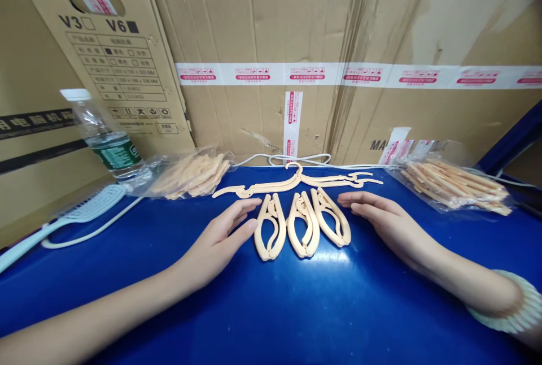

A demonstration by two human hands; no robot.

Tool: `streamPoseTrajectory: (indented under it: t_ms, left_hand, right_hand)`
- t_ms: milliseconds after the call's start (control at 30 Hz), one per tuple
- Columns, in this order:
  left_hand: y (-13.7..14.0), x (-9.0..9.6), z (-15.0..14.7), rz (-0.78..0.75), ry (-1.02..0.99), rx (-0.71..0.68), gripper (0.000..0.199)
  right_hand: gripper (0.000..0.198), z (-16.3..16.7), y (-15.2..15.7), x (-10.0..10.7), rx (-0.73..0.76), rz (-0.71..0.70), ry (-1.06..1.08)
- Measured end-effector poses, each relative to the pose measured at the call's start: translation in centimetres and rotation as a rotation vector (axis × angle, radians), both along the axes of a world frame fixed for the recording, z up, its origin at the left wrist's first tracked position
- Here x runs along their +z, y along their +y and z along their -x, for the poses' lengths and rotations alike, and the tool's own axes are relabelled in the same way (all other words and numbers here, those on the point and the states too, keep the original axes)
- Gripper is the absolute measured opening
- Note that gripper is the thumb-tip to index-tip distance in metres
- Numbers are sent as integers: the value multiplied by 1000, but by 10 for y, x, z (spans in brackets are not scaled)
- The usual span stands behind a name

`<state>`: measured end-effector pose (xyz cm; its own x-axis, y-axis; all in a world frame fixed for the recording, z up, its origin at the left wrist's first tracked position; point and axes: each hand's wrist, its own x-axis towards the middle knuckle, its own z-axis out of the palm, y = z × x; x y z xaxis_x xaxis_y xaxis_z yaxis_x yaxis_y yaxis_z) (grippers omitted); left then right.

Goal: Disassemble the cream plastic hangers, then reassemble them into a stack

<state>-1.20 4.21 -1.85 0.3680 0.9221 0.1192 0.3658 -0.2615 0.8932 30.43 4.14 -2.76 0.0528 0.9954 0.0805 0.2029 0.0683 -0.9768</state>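
While left hand (225, 232) and right hand (384, 217) are outstretched, empty, folded hangers (315, 231) between, blue tabletop (262, 311), cardboard (245, 119) behind

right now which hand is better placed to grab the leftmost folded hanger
Left, probably: the left hand is open close beside that folded hanger, while the right hand is beyond the middle one and rightmost one.
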Motion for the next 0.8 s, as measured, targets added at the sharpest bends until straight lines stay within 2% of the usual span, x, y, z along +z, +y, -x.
streamPoseTrajectory:
  t_ms: [200,800]
  left_hand:
    - [2,0,-1,-8,8,-40,44]
    - [1,1,-1,-2,-36,-68,37]
  right_hand:
    - [23,0,2,1,-9,32,109]
    - [29,-2,5,-3,-34,27,156]
